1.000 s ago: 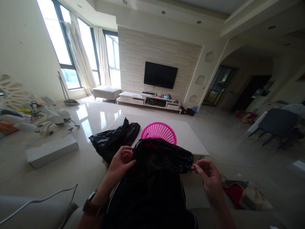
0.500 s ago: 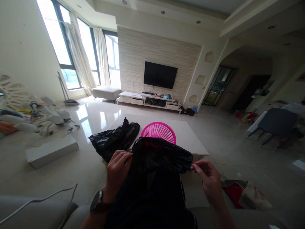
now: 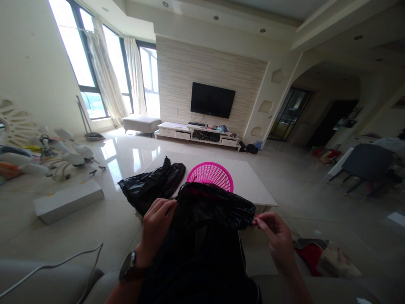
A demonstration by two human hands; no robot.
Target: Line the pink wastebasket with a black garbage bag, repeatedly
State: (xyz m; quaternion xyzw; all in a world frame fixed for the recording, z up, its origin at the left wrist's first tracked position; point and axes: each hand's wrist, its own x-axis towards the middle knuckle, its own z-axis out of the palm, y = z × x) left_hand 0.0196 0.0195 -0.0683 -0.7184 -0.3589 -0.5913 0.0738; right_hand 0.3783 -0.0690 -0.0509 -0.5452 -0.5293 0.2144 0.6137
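A black plastic garbage bag (image 3: 215,209) stretches sideways between my two hands, just above my lap. My left hand (image 3: 158,219), with a watch on its wrist, is closed on the bag's left end. At the other end my right hand (image 3: 275,232) pinches a thin red drawstring that comes out of the bag's corner. Behind the bag stands a pink plastic basket (image 3: 210,169) with a lattice wall; its lower front is hidden by the bag. Another black garbage bag (image 3: 153,183) lies crumpled on the left part of the table.
The basket stands on a white low table (image 3: 256,183). A long white box (image 3: 69,200) lies on the floor at left, near a heap of white parts. Red and beige bags (image 3: 316,255) lie at right. A white cable (image 3: 53,266) crosses the sofa. A dark chair (image 3: 363,162) stands farther right.
Almost nothing differs. The held bag's right end and my right hand have shifted very slightly to the left; both hands keep their grip.
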